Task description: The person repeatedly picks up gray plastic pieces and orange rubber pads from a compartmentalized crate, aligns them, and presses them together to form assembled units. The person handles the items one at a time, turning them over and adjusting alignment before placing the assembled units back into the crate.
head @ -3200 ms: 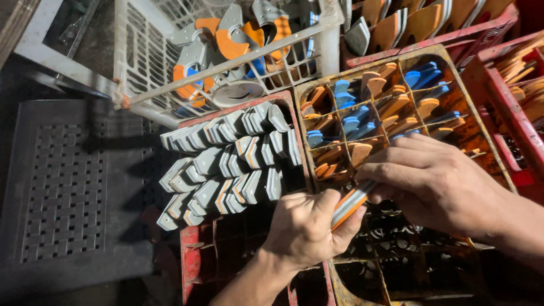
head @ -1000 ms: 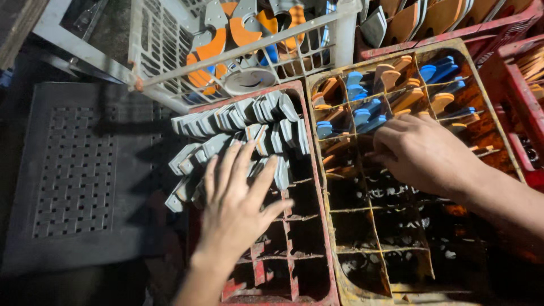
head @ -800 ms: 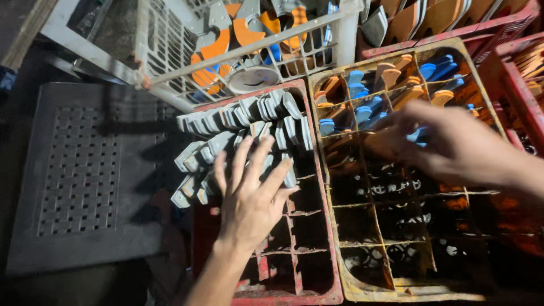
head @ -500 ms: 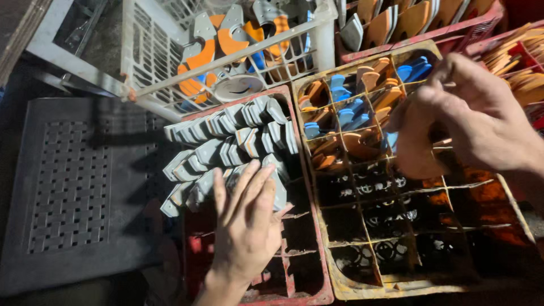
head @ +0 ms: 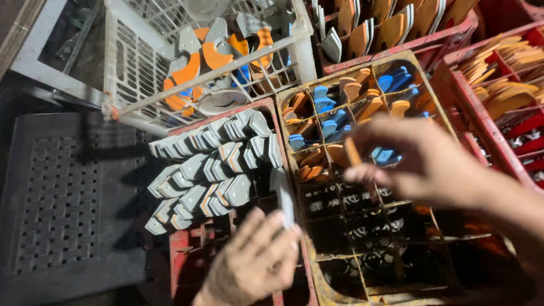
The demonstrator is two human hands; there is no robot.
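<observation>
An orange flat piece [head: 352,152], pinched in the blurred right hand [head: 430,164], hovers over the yellow divided crate [head: 317,283] — the sorting step, judged by the half-filled cells below it. The left hand [head: 255,263] grips a grey piece [head: 285,201] edge-up, just before the rows of grey angular pieces [head: 212,164] in the red crate [head: 180,249]. Next comes a careful drop into a narrow cell — thin, rigid, smooth-faced stock.

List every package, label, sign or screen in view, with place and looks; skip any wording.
No labels, signs or screens show; only open crates.
White lattice basket: top left, mixed orange and grey pieces.
Red crate: centre, grey pieces in rows.
Yellow divided crate: right of it, orange and blue pieces.
Red crates: far right, orange pieces.
</observation>
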